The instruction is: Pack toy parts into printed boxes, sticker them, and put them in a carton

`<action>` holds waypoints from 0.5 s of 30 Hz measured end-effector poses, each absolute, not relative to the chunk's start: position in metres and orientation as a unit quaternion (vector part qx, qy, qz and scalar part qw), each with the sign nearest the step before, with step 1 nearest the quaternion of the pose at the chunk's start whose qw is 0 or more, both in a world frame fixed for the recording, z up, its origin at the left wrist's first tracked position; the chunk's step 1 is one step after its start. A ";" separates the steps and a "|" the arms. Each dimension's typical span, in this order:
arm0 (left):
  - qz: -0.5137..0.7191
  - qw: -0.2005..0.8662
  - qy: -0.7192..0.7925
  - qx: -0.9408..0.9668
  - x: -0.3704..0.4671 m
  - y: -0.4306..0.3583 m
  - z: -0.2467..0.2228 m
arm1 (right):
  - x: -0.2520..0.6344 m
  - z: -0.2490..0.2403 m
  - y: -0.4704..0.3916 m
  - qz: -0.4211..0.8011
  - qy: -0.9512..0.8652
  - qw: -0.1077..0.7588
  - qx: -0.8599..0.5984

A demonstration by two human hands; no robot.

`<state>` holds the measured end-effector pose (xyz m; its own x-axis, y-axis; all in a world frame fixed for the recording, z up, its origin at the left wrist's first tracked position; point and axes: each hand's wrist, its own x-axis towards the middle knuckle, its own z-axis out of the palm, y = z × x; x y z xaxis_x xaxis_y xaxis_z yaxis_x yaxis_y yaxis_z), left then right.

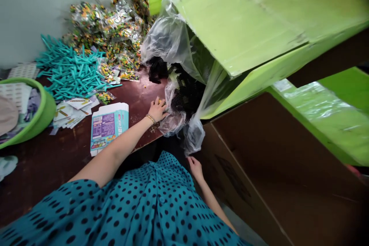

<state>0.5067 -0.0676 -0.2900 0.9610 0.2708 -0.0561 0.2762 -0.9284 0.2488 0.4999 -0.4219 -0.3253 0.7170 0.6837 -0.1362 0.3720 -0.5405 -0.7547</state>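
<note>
My left hand [158, 110] lies on the dark red table with its fingers spread, at the edge of a clear plastic bag [170, 40]. A small yellow spot shows at its fingers, too small to name. The bag spills out of a tilted green carton [248, 19], with black mesh pieces [184, 92] at its mouth. Lower right, my right hand [195, 167] has its fingers closed together at the bag's hanging lower corner, which they seem to pinch. Left of my left forearm lies a flat printed box [108, 127], partly covered by the arm.
Teal plastic sticks [75, 71] are heaped at the back left, beside a pile of small bags of coloured beads [115, 30]. Printed cards [72, 111] lie before them. A green basin [47, 107] stands at far left. An open brown carton [288, 153] is at right.
</note>
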 end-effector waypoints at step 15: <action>-0.081 0.064 0.163 0.981 0.399 -0.001 -0.247 | 0.566 -0.327 -0.249 0.090 -0.504 0.199 -0.836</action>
